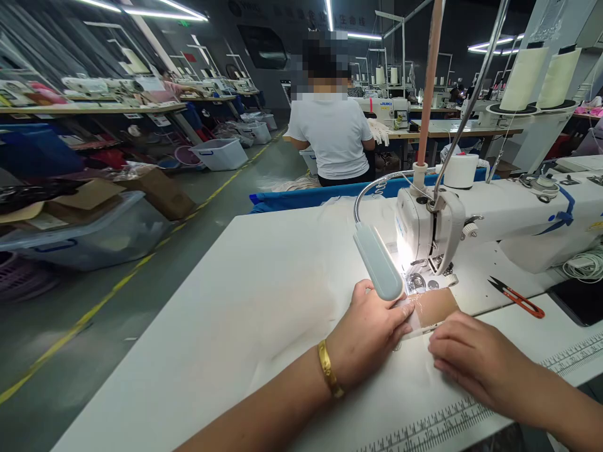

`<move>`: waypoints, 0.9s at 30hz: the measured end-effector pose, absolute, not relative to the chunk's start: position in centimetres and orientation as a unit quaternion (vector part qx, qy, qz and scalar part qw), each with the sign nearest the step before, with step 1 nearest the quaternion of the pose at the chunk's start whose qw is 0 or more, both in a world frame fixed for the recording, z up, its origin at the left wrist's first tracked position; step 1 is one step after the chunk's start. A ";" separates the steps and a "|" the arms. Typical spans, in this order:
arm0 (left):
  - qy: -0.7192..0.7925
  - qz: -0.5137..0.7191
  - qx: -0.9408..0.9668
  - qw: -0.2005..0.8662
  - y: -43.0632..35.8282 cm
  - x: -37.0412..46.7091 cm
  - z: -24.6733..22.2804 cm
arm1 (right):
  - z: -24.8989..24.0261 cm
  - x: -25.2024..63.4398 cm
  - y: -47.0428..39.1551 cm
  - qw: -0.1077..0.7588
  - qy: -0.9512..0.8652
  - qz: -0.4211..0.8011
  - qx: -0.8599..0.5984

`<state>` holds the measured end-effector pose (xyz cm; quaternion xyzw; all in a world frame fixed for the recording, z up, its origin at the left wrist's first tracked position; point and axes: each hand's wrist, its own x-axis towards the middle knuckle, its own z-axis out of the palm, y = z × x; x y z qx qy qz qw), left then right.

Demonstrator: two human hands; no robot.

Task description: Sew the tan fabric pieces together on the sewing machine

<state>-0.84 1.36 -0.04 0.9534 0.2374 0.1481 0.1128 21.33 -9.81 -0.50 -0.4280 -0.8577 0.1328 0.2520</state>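
A small tan fabric piece point(438, 306) with a sheer white edge lies on the sewing machine bed, just in front of the presser foot point(436, 267). My left hand point(367, 333), wearing a gold bracelet point(330, 369), presses and grips the white edge with its fingertips. My right hand point(475, 358) is at the piece's near right corner, fingers curled together; what they pinch, if anything, is hidden. Over the work stands the white sewing machine point(475, 210). A grey lamp head point(378, 260) on a bendy neck lights the needle area and hangs close above my left fingers.
Orange-handled thread snips point(518, 297) and a black phone point(579, 300) lie to the right. A printed ruler point(438, 427) runs along the table's near edge. Thread cones point(525, 78) stand at right. A person in a white shirt point(330, 135) sits ahead. Plastic bins point(94, 226) line the left.
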 end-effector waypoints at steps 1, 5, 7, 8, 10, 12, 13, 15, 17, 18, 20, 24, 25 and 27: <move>0.235 0.150 0.954 0.111 1.6 -0.9 -0.1 | -0.3 21.7 -9.0 0.247 -0.862 0.121 -0.425; 0.223 0.162 0.955 0.109 2.1 -1.1 -0.4 | -0.8 22.1 -6.1 0.215 -0.874 0.095 -0.425; 0.220 0.165 0.955 0.107 2.2 -1.2 -0.4 | -1.5 21.8 -5.5 0.210 -0.873 0.089 -0.431; 0.220 0.166 0.955 0.107 2.2 -1.2 -0.4 | -1.9 21.6 -5.4 0.216 -0.870 0.085 -0.434; 0.222 0.167 0.955 0.106 2.2 -1.3 -0.3 | -2.4 21.3 -5.4 0.234 -0.863 0.082 -0.440; 0.227 0.164 0.954 0.111 2.3 -1.2 -0.2 | -2.8 21.2 -5.6 0.247 -0.857 0.079 -0.445; 0.230 0.165 0.952 0.115 2.3 -1.2 -0.2 | -2.8 21.2 -5.7 0.250 -0.855 0.077 -0.448; 0.236 0.172 0.949 0.121 2.5 -1.1 -0.4 | -2.9 21.2 -5.8 0.249 -0.852 0.073 -0.455; 0.237 0.183 0.947 0.121 2.9 -1.0 -0.6 | -2.9 21.2 -5.8 0.243 -0.847 0.074 -0.467; 0.235 0.187 0.947 0.117 3.0 -1.0 -0.7 | -2.9 21.2 -5.8 0.240 -0.845 0.075 -0.473; 0.233 0.190 0.948 0.108 3.3 -1.0 -1.0 | -2.9 21.1 -5.7 0.235 -0.841 0.072 -0.482; 0.240 0.191 0.947 0.092 3.4 -1.0 -1.3 | -3.0 21.0 -5.7 0.228 -0.836 0.059 -0.495; 0.242 0.190 0.947 0.091 3.4 -1.0 -1.3 | -3.0 20.9 -5.8 0.227 -0.835 0.059 -0.497; 0.247 0.187 0.946 0.095 3.3 -1.1 -1.2 | -3.0 20.8 -5.8 0.228 -0.835 0.059 -0.497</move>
